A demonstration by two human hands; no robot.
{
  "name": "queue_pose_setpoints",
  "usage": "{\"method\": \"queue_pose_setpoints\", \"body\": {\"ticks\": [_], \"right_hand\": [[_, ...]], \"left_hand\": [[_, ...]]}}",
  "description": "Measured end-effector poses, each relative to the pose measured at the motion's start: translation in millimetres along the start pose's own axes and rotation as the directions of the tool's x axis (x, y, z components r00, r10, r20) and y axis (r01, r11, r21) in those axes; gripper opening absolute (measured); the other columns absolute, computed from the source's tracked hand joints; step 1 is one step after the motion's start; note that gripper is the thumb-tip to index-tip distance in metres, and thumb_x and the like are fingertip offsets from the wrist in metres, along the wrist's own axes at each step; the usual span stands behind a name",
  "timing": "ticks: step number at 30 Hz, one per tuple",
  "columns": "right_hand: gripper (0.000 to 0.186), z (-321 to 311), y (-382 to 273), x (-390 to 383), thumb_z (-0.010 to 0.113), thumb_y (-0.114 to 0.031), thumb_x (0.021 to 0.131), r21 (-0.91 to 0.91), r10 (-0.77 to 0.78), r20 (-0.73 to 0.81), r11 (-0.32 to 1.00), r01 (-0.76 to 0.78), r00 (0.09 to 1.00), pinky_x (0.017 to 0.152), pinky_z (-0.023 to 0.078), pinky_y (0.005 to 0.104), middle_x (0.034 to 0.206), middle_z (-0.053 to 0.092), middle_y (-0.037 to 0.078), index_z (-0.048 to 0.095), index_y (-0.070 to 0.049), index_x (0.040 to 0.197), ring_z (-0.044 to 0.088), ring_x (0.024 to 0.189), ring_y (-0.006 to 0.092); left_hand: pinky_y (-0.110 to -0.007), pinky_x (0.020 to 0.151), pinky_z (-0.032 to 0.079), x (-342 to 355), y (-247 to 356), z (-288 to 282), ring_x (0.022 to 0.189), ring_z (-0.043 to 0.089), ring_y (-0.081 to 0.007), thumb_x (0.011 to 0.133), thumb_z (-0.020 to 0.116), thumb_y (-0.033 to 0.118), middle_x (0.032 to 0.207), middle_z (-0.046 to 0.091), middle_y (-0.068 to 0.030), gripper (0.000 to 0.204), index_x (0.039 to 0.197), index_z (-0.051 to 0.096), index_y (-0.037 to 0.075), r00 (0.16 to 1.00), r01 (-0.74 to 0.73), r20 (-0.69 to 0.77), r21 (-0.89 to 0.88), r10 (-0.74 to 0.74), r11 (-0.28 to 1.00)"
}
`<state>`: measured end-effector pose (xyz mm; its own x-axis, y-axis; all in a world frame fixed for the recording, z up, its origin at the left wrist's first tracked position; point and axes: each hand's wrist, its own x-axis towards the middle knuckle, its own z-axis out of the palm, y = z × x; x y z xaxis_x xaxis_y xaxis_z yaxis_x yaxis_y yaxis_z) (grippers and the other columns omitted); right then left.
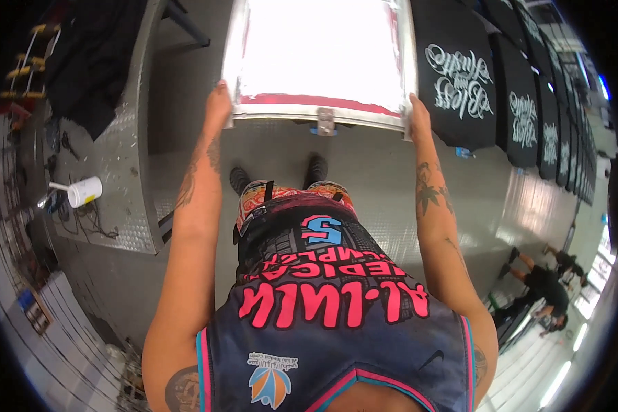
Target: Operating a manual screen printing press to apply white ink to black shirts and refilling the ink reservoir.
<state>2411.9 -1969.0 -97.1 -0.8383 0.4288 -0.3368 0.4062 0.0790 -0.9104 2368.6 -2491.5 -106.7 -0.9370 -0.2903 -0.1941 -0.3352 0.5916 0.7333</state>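
The framed screen (323, 51) is held out in front of the person at the top of the view, over the floor (364, 178), its pale panel glaring white with a red strip along the near edge. The left hand (218, 105) grips its left side near the corner, and the right hand (419, 118) grips the right side likewise; each thumb lies along the rail, while the other fingers are mostly hidden. A metal clamp (326, 121) sits midway along the near rail.

Writing shows in several places: white ornate script, upside down, on the row of black shirts (460, 82) at the right; bold pink lettering, a blue numeral and a small orange-and-blue emblem on the sleeveless jersey (329, 336). On the metal bench (120, 165) at the left, a white cylindrical container (84, 192) bears a yellow mark, with black cloth (93, 69) farther up
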Motion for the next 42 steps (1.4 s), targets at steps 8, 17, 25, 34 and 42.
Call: {"method": "queue_pose_setpoints", "body": {"ticks": [8, 17, 25, 34, 42], "right_hand": [[0.038, -9, -22, -70, 0.058, -0.024, 0.1, -0.281, -0.393, -0.37, 0.911, 0.302, 0.842, 0.083, 0.054, 0.0351, 0.114, 0.066, 0.016, 0.064, 0.008, 0.121, 0.065, 0.097, 0.0236], [0.022, 184, -112, -220, 0.059, -0.014, 0.095, -0.274, -0.386, -0.211, 0.905, 0.325, 0.898, 0.074, 0.049, 0.03, 0.1, 0.069, 0.007, 0.068, -0.001, 0.11, 0.066, 0.092, 0.0165], [0.017, 372, -226, -259, 0.059, -0.011, 0.098, -0.344, -0.341, 0.619, 0.692, 0.634, 0.708, 0.073, 0.049, 0.0289, 0.09, 0.068, 0.005, 0.067, 0.002, 0.105, 0.064, 0.084, 0.0157], [0.043, 588, -340, -429, 0.074, -0.02, 0.081, 0.12, -0.52, 0.83, -0.188, 0.975, -0.203, 0.09, 0.049, 0.0468, 0.12, 0.061, 0.016, 0.065, -0.004, 0.12, 0.061, 0.105, 0.0343], [0.027, 688, -244, -398, 0.062, -0.025, 0.088, -0.023, 0.35, 0.927, -0.309, 0.951, 0.136, 0.081, 0.055, 0.0431, 0.097, 0.074, 0.014, 0.07, -0.003, 0.102, 0.072, 0.094, 0.0299]], "left_hand": [[-0.04, 0.096, 0.051, -60, -87, -82, 0.106, 0.065, -0.0291, 0.097, 0.064, 0.034, 0.114, 0.065, -0.02, 0.051, 0.136, 0.054, 0.002, 0.909, -0.272, 0.231, -0.302, 0.347, 0.914], [-0.039, 0.097, 0.05, -70, -377, -376, 0.114, 0.059, -0.0241, 0.082, 0.084, 0.025, 0.13, 0.057, -0.0168, 0.079, 0.145, 0.043, 0.002, 0.672, 0.161, -0.648, -0.343, -0.358, 0.925], [-0.041, 0.111, 0.038, 12, -424, -437, 0.13, 0.052, -0.0291, 0.068, 0.094, 0.023, 0.141, 0.053, -0.0181, 0.098, 0.145, 0.038, -0.001, 0.746, -0.134, -0.641, -0.409, -0.18, 0.903], [-0.045, 0.11, 0.042, -30, -321, -386, 0.132, 0.05, -0.0353, 0.065, 0.091, 0.01, 0.141, 0.053, -0.0193, 0.096, 0.146, 0.041, 0.003, 0.758, -0.346, -0.63, -0.17, 0.169, 0.923], [-0.046, 0.112, 0.039, -49, -300, -328, 0.134, 0.048, -0.0374, 0.069, 0.09, 0.012, 0.149, 0.044, -0.0202, 0.099, 0.15, 0.034, 0.004, 0.816, -0.185, -0.573, -0.134, 0.076, 0.974]]}}
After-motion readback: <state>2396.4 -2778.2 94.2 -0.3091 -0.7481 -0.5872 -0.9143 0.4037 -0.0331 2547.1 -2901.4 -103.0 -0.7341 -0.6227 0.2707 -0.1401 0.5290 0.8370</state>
